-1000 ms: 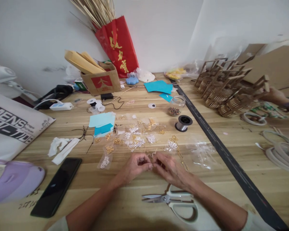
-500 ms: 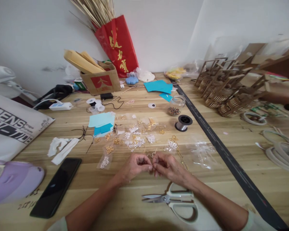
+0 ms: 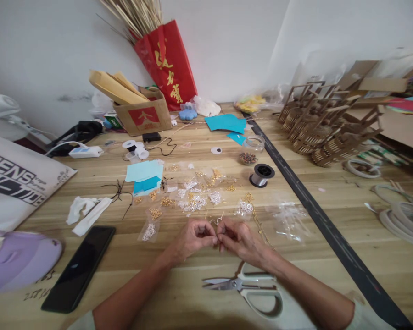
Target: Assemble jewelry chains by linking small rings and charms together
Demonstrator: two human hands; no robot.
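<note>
My left hand (image 3: pixel 195 238) and my right hand (image 3: pixel 238 238) meet over the middle of the wooden table, fingertips pinched together. What they hold between them is too small to make out. Just beyond the fingers lie a few small ring-shaped findings (image 3: pixel 219 221). Farther back spread silver findings (image 3: pixel 197 204) and gold findings (image 3: pixel 167 201), some in little clear bags. To the right of my right hand are a bag of white rings (image 3: pixel 245 208) and a gold chain (image 3: pixel 259 224). Scissors (image 3: pixel 241 283) with pale handles lie below my right hand, blades pointing left.
A phone (image 3: pixel 79 268) lies at the left. A wire spool (image 3: pixel 262 175), a glass jar (image 3: pixel 254 144) and clear bags (image 3: pixel 289 219) are on the right. Woven baskets (image 3: pixel 326 123) stand at the back right, a red bag (image 3: pixel 168 68) against the wall.
My hands stay pinched together in nearly the same place. At the far right, a blurred arm-like shape and dark object near the baskets are gone, showing cardboard and coloured sheets.
</note>
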